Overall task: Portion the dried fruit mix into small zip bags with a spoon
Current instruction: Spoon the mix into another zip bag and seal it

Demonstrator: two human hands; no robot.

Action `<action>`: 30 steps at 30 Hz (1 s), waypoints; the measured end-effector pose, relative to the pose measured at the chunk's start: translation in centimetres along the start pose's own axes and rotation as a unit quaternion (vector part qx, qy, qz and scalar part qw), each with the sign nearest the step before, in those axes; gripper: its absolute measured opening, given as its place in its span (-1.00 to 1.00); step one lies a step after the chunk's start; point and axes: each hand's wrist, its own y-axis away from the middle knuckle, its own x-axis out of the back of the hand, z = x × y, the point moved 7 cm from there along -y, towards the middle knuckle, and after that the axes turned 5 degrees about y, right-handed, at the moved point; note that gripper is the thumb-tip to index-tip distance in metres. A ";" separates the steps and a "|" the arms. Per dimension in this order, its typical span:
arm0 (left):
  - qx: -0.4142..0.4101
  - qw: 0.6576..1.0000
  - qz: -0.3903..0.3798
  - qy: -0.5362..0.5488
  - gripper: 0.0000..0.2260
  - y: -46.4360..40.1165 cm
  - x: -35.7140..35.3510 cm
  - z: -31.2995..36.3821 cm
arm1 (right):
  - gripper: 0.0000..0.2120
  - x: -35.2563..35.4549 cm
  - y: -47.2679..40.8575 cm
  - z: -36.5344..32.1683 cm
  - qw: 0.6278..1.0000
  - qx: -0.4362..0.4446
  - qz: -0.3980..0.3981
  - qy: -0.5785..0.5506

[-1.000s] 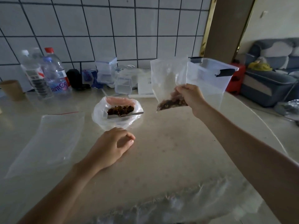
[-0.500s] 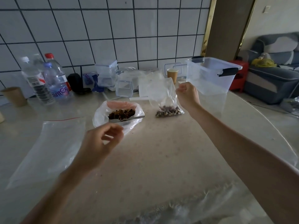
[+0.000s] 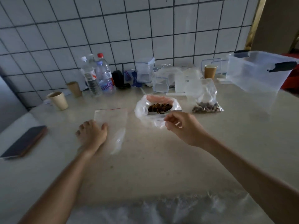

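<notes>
On table [image 3: 161, 159], empty zip bag [image 3: 111, 125] lengthwise, opening away

- Near half of the countertop [image 3: 153, 167] btwn your forearms is bare; you've got room to move there.
- Back edge is crowded: water bottles [image 3: 97, 75], small clear box [image 3: 160, 84], two paper cups [image 3: 58, 101] at left, one paper cup [image 3: 209, 71] at right.
- Big clear storage bin [image 3: 258, 73] blocks the far right corner.
- Phone [image 3: 24, 141] lies flat at left edge.
- Open bag of dried fruit [image 3: 157, 110] and filled zip bag [image 3: 205, 97] sit mid-table w/ a narrow gap btwn them.
- Crumpled plastic sheet [image 3: 161, 210] covers the near edge.
</notes>
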 end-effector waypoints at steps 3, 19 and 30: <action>-0.034 0.998 0.042 0.012 -0.76 0.1 0.7 -0.3 | -0.92 -3.4 -0.2 0.0 0.996 -0.038 -0.074 -0.043; -0.191 0.895 0.226 0.334 -0.88 5.1 9.8 4.2 | -0.53 -6.6 -2.7 -3.2 0.980 -0.114 -0.084 -0.136; -0.028 0.831 -0.030 0.555 -0.54 6.6 7.2 8.5 | -0.65 -2.5 -4.3 -6.7 0.953 -0.096 0.072 -0.279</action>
